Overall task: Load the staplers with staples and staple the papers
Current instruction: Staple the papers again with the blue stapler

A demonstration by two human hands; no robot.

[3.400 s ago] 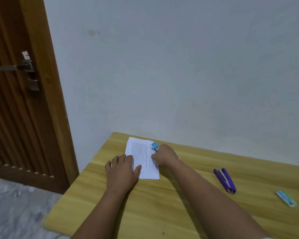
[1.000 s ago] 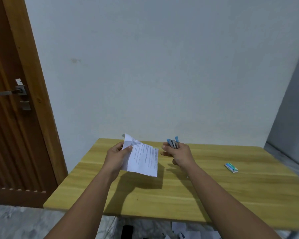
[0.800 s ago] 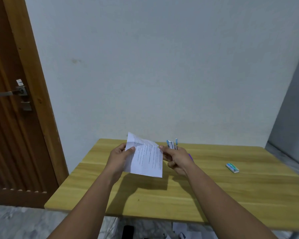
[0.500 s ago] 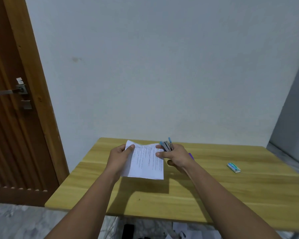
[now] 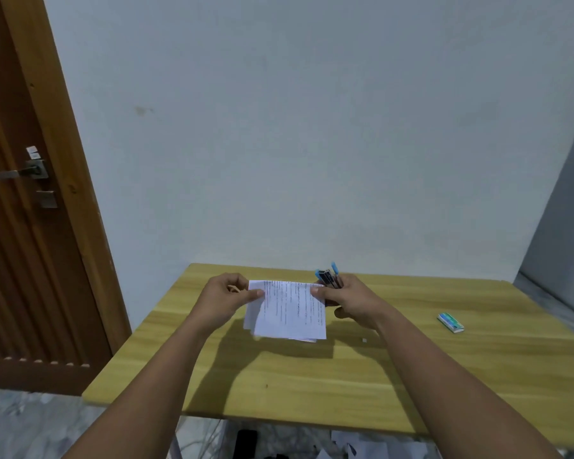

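Note:
A small stack of printed white papers (image 5: pixel 287 311) hangs above the wooden table (image 5: pixel 345 369). My left hand (image 5: pixel 224 299) pinches the papers' top left corner. My right hand (image 5: pixel 352 301) grips a blue stapler (image 5: pixel 328 278), its jaws standing open above my fingers, and its thumb presses the papers' top right corner. The stapler sits just behind that corner. A small green and white staple box (image 5: pixel 450 322) lies on the table to the right. The purple stapler is not visible, hidden behind my right hand or out of sight.
A white wall stands right behind the table. A brown wooden door (image 5: pixel 24 226) with a metal handle is at the left. Loose papers (image 5: pixel 362 447) and a dark object lie on the floor under the table's near edge. A tiny scrap (image 5: pixel 364 340) lies on the tabletop.
The papers left the table and are now held in the air. Over the last second my right hand brought the blue stapler leftward to the papers' top right corner and its thumb took hold.

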